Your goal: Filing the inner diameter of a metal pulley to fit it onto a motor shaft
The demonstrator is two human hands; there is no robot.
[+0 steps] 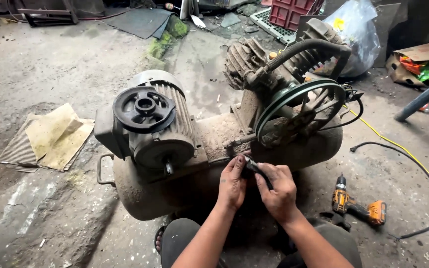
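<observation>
A dusty air compressor lies on the concrete floor: a rounded tank (145,191), a grey electric motor (167,134) with a loose black pulley (144,108) resting on top, and a pump with a green flywheel (301,111). My left hand (232,182) and my right hand (276,188) meet at the tank's front, below the flywheel. Both pinch a small dark tool or part (254,167); what it is I cannot tell. The motor's bare shaft (168,166) sticks out toward me.
An orange cordless drill (358,206) lies on the floor at the right, beside a black cable (423,171) and a yellow cord (388,139). Flattened cardboard (50,136) lies at the left. A red crate (291,11), a plastic bag (361,30) and a grey pipe (423,97) stand behind.
</observation>
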